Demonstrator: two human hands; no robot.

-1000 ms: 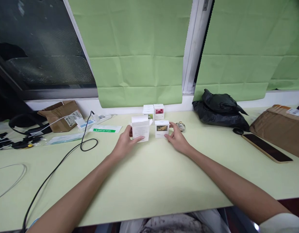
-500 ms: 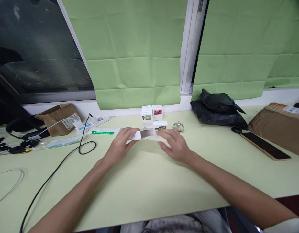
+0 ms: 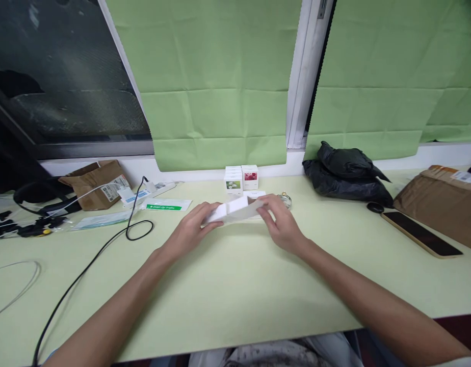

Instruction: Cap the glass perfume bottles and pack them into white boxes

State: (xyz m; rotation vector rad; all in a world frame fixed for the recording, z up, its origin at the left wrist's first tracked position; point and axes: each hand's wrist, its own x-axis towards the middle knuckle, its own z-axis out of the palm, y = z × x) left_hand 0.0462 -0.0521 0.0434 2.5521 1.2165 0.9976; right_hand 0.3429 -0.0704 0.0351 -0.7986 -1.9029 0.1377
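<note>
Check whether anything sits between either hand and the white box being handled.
Nothing visible does. The left hand and the right hand both grip the white box directly, one at each end, above the table.

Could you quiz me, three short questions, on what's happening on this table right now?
1. True or false: both hands hold the white box.
2. Which lies right of the black bag: A) headphones B) phone C) scissors?
3. What colour is the picture on the small box at the back wall?

Key: 1. True: left hand and right hand grip its ends. 2. B. 3. Red.
</note>
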